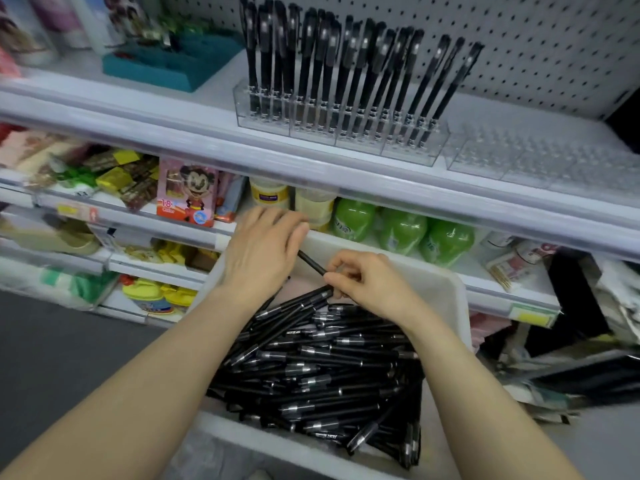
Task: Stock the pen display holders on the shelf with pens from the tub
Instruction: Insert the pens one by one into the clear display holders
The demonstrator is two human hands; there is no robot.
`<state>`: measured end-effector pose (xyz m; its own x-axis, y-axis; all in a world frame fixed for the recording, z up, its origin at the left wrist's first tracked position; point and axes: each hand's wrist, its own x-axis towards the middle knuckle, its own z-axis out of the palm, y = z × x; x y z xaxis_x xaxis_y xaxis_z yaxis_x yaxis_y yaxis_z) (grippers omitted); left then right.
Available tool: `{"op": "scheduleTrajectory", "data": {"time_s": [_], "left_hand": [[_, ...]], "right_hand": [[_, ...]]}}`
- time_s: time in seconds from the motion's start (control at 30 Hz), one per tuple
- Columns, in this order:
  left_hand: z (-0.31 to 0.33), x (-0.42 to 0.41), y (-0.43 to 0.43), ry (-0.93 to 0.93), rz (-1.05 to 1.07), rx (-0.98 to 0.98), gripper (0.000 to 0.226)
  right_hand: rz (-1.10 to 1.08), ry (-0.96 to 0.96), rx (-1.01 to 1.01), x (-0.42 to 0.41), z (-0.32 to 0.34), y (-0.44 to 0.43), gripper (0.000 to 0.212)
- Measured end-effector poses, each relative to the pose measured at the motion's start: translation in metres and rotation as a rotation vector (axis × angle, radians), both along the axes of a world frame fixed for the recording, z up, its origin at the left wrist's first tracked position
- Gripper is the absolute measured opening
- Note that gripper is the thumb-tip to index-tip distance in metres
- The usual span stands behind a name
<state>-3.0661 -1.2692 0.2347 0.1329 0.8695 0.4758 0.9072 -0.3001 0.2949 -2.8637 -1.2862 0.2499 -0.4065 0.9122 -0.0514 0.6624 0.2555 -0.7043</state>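
A white tub (446,289) below me holds a heap of black pens (329,368). My right hand (363,282) is over the tub's far end and pinches one black pen (311,263), which points up and left towards my left hand. My left hand (263,251) hovers palm down over the tub's far left corner with its fingers loosely bent; nothing shows in it. On the upper shelf, a clear display holder (339,133) stands filled with several upright black pens (346,64). To its right sit empty clear holders (536,157).
A white pegboard (536,46) backs the upper shelf, and a teal tray (166,64) stands at its left. Lower shelves hold green bottles (401,230), a pink toy box (187,192) and snack packs. Bags and clutter lie at the right, and grey floor is at the left.
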Motion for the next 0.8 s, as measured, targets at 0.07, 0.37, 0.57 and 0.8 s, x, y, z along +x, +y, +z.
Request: {"op": "scheduleTrajectory", "data": {"time_s": [0.07,0.37,0.57,0.8], "left_hand": [[0.004,0.004,0.000,-0.033,-0.125,0.015,0.037],[0.007,0.010,-0.004,0.105,-0.227,0.012,0.036],[0.023,0.015,-0.016,-0.087,-0.140,-0.099,0.025],[0.047,0.027,-0.018,-0.123,-0.200,-0.110,0.026]], "right_hand": [[-0.012,0.005,0.009,-0.001,-0.002,0.001,0.007],[-0.125,0.440,-0.294,0.004,0.016,0.005,0.010],[-0.332,0.978,-0.323,0.010,0.045,0.005,0.025],[-0.350,1.127,-0.234,-0.009,0.074,0.008,0.019]]}}
